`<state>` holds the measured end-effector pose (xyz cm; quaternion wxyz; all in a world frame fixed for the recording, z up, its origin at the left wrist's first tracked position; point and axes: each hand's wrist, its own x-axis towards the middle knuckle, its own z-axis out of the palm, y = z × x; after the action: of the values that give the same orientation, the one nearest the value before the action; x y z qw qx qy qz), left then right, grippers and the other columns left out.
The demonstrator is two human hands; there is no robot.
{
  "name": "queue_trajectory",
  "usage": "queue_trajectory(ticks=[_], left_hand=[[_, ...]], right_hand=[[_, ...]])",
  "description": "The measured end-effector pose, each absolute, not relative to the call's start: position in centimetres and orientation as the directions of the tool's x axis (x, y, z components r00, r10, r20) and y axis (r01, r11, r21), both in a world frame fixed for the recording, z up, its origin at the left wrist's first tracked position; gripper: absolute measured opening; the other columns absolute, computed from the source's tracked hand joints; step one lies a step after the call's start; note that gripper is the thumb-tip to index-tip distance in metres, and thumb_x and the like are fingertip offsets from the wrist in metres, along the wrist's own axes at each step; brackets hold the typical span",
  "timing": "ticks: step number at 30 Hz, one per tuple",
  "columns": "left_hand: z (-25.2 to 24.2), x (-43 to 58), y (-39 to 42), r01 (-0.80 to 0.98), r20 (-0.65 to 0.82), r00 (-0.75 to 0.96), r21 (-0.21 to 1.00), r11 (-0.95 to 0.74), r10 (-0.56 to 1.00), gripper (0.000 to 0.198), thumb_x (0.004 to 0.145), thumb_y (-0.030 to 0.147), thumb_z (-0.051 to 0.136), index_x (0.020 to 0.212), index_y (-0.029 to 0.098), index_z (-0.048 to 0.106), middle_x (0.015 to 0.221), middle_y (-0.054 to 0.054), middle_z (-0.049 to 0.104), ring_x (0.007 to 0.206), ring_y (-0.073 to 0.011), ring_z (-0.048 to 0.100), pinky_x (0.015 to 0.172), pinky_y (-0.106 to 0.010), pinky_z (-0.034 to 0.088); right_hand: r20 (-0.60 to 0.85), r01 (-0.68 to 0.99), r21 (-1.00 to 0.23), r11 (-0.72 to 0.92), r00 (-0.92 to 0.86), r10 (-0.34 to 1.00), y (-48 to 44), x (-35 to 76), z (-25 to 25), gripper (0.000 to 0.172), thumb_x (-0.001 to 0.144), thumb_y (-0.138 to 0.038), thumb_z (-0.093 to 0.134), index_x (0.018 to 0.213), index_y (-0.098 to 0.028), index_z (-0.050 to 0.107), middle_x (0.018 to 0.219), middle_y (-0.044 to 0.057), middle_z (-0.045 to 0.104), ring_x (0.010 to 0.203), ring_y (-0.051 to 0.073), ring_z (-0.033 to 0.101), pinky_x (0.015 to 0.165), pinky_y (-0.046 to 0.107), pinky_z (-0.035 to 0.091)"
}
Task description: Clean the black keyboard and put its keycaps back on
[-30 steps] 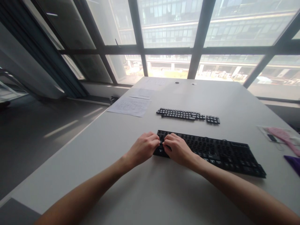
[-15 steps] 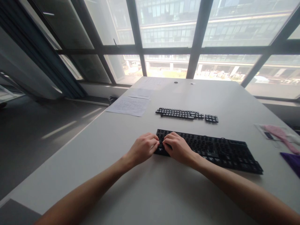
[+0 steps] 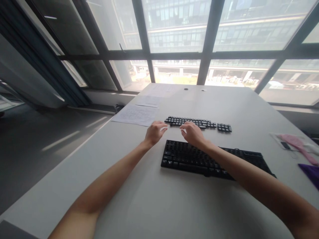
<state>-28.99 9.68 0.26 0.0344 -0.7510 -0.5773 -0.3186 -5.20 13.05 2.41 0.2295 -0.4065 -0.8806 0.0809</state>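
A black keyboard point(image 3: 183, 158) lies on the white table, most of its upper area stripped of keycaps, with caps still seated along its front row and left edge. Beyond it are rows of loose black keycaps point(image 3: 179, 120), and a smaller block of keycaps point(image 3: 224, 127) sits at their right end. My left hand point(image 3: 155, 133) hovers by the left end of the rows, thumb and fingers apart, nothing visible between them. Over the front of the rows is my right hand point(image 3: 192, 133), its thumb and index finger apart. A single keycap point(image 3: 171, 124) lies between the two hands.
Sheets of paper point(image 3: 134, 114) lie along the table's left edge. On the right are a pink object point(image 3: 295, 142) and a purple item point(image 3: 309, 174). Large windows point(image 3: 176, 71) stand behind the table, and a dark curtain point(image 3: 47, 63) hangs at the left.
Both hands have left the keyboard's left end and moved forward to the loose keycap rows. Their fingers, pinched together on the keyboard before, are now apart.
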Motion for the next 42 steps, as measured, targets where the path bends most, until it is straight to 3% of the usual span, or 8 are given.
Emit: queue_trajectory(ticks=[5,11,20,26,31,36,42], left_hand=[[-0.6,-28.2,13.5,0.912,0.502,0.176,0.241,-0.332,0.847,0.016,0.084,0.021,0.076,0.100,0.022,0.078,0.101,-0.005,0.074,0.098,-0.0243,0.061,0.089,-0.036,0.052],[-1.3,-27.5,14.6,0.916,0.469,0.210,0.212,-0.340,0.858,0.015,0.084,0.021,0.076,0.099,0.023,0.078,0.103,-0.005,0.075,0.101,-0.0254,0.058,0.092,-0.038,0.050],[-1.5,-27.5,14.3,0.915,0.473,0.130,0.281,-0.289,0.871,0.013,0.088,0.021,0.067,0.095,0.023,0.078,0.098,-0.004,0.076,0.096,-0.0235,0.062,0.091,-0.035,0.050],[-0.2,-28.2,12.9,0.896,0.509,0.009,0.378,-0.234,0.860,0.009,0.086,0.021,0.070,0.090,0.020,0.077,0.093,-0.003,0.078,0.093,-0.0228,0.064,0.089,-0.034,0.051],[1.7,-27.6,9.2,0.835,0.486,-0.014,0.487,-0.257,0.874,0.006,0.083,0.025,0.074,0.086,0.022,0.078,0.086,-0.002,0.078,0.081,-0.0208,0.063,0.081,-0.033,0.052],[3.5,-26.0,4.3,0.726,0.346,0.086,0.621,-0.296,0.934,0.007,0.081,0.028,0.076,0.085,0.024,0.080,0.081,0.000,0.077,0.072,-0.0172,0.061,0.073,-0.030,0.051],[4.1,-24.1,1.8,0.651,0.159,0.289,0.690,-0.316,0.944,0.008,0.080,0.020,0.076,0.084,0.025,0.081,0.076,0.001,0.076,0.072,-0.0156,0.064,0.070,-0.027,0.049]], right_hand=[[0.342,0.664,-0.179,0.726,-0.650,0.679,16.6,-6.9,1.7,0.024,0.094,-0.016,0.057,0.108,-0.020,0.076,0.109,0.011,0.069,0.106,0.026,0.055,0.088,0.034,0.042],[0.328,0.670,-0.083,0.738,-0.681,0.655,18.1,-8.8,0.8,0.020,0.097,-0.021,0.057,0.105,-0.019,0.075,0.112,0.012,0.068,0.110,0.028,0.050,0.090,0.038,0.037],[0.321,0.653,-0.062,0.755,-0.703,0.634,19.4,-9.9,0.2,0.020,0.097,-0.023,0.058,0.095,-0.018,0.077,0.114,0.013,0.068,0.111,0.029,0.047,0.088,0.040,0.032],[0.305,0.608,-0.077,0.790,-0.740,0.600,19.1,-10.2,0.4,0.024,0.096,-0.017,0.055,0.086,-0.017,0.077,0.101,0.012,0.073,0.107,0.028,0.048,0.093,0.042,0.029],[0.304,0.593,-0.135,0.794,-0.738,0.603,18.3,-10.6,0.6,0.021,0.094,-0.017,0.058,0.083,-0.017,0.076,0.095,0.011,0.075,0.103,0.027,0.053,0.093,0.040,0.030],[0.337,0.606,-0.226,0.763,-0.686,0.645,16.5,-10.3,1.2,0.015,0.091,-0.016,0.062,0.085,-0.019,0.076,0.096,0.008,0.076,0.101,0.025,0.057,0.089,0.036,0.035],[0.395,0.517,-0.563,0.645,-0.517,0.759,11.9,-6.1,2.9,0.007,0.081,-0.015,0.071,0.078,-0.020,0.076,0.085,0.004,0.076,0.088,0.021,0.063,0.085,0.033,0.043]])
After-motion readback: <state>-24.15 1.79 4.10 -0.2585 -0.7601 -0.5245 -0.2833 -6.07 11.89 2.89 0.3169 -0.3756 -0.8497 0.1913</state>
